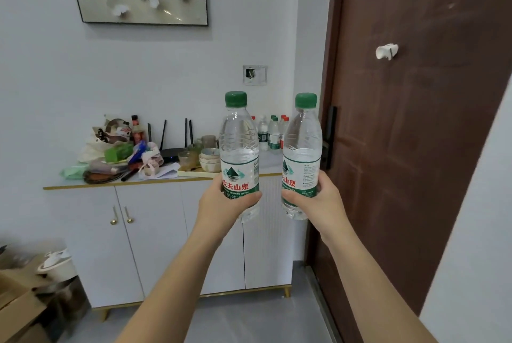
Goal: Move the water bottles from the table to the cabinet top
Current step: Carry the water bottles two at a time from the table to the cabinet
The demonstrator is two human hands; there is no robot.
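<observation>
A: While you face the white cabinet (155, 234), your left hand (221, 204) is wrapped around the lower part of the left bottle (239, 148), fingers closed over the bottom of its label

B: And my right?

A: Your right hand (318, 204) grips the right bottle (302, 148) the same way, low on the body, thumb across the front just under the label. Both bottles stand upright above your fists, green caps at the top, and they sit side by side with a clear gap between them

B: Where are they against the cabinet?

A: You hold them in the air in front of it, not resting on anything. Their bases show below your fingers, in front of the cabinet doors, and their caps rise in front of the grey wall (55, 79)

B: What is on the cabinet top?

A: At its right end, seen between your two bottles, stands a cluster of small bottles (270, 132) with green and red caps. Further left lie stacked bowls (209, 158), a black router (170, 152) and a heap of bags (110, 148). To your right is the brown door (415, 121)
</observation>
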